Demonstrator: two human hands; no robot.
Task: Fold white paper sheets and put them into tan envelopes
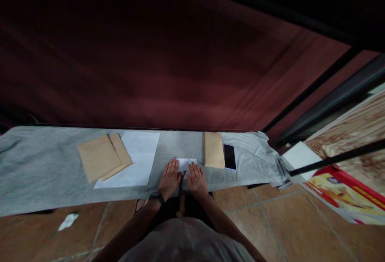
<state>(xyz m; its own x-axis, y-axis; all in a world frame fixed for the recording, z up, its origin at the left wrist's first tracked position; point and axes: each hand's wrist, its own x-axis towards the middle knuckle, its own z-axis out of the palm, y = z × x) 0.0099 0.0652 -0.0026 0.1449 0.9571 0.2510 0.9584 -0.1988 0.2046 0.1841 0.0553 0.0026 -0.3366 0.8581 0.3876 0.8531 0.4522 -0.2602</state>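
Note:
A small white piece of paper, which looks folded, lies on the grey cloth in front of me. My left hand rests flat on its left side, fingers stretched forward, with a dark band on the wrist. On the right side of the paper my right hand also lies flat, fingers extended. Both palms hide parts of the paper. Just right of my right hand is a stack of brown envelopes. Left of my left hand lie large white sheets.
Brown envelopes overlap the white sheets at left. A phone lies beside the right stack. The grey cloth covers a long narrow surface against a dark red curtain. Boxes stand at far right; a scrap is on the tiled floor.

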